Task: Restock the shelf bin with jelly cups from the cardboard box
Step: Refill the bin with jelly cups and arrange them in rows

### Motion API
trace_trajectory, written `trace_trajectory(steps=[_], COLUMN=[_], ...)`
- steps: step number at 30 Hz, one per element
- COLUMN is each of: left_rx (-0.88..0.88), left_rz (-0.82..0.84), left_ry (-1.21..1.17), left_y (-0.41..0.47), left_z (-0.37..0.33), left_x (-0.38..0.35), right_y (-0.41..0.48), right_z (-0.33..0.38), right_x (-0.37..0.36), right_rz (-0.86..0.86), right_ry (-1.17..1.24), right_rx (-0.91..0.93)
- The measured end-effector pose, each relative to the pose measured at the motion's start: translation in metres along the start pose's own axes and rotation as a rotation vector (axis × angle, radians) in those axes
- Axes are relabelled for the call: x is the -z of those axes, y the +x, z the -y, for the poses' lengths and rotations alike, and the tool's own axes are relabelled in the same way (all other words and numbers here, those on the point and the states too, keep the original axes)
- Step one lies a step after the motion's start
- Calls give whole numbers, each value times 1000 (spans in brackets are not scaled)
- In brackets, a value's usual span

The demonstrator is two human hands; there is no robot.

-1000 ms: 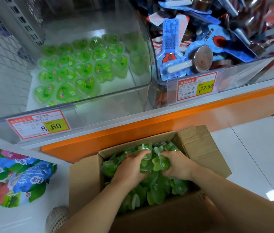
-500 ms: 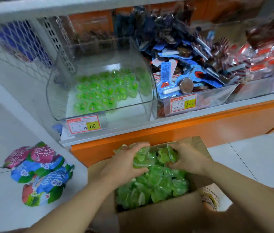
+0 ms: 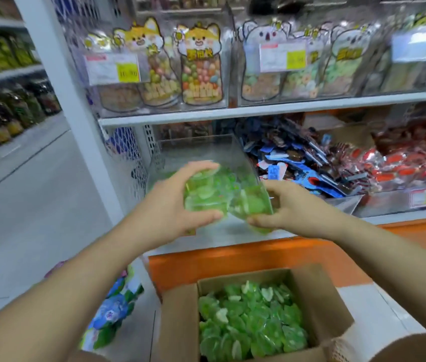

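Both hands are raised in front of the clear shelf bin, each holding green heart-shaped jelly cups. My left hand grips a cluster of jelly cups between thumb and fingers. My right hand grips another bunch of cups just to the right. The handfuls sit at the bin's front wall, level with its rim. Below them the open cardboard box stands on the floor, filled with more green jelly cups.
A neighbouring bin holds blue-wrapped snacks, and red packets lie further right. The upper shelf carries animal-shaped candy bags. Colourful bags lie on the floor left of the box. An aisle opens to the left.
Both hands have lifted out of the box with handfuls of jelly cups and risen to the front of the shelf bin. The view has tilted upward.
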State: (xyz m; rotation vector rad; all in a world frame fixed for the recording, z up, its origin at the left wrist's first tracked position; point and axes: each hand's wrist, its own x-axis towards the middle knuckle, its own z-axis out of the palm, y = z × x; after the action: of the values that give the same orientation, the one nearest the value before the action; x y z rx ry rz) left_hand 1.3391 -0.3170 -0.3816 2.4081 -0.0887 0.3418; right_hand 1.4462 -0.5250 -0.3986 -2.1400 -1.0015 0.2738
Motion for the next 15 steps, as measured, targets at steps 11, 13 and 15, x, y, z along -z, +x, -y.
trace_trajectory(steps=[11, 13, 15], left_rx=[370, 424, 459], left_rz=[-286, -287, -257], left_ry=[-129, -75, 36], left_y=[122, 140, 156], left_z=[96, 115, 133], left_x=[-15, -20, -25], right_y=[153, 178, 201], right_z=[-16, -28, -41], right_x=[-50, -54, -58], right_rz=[-286, -310, -289], right_ry=[42, -38, -154], right_rx=[-248, -291, -308])
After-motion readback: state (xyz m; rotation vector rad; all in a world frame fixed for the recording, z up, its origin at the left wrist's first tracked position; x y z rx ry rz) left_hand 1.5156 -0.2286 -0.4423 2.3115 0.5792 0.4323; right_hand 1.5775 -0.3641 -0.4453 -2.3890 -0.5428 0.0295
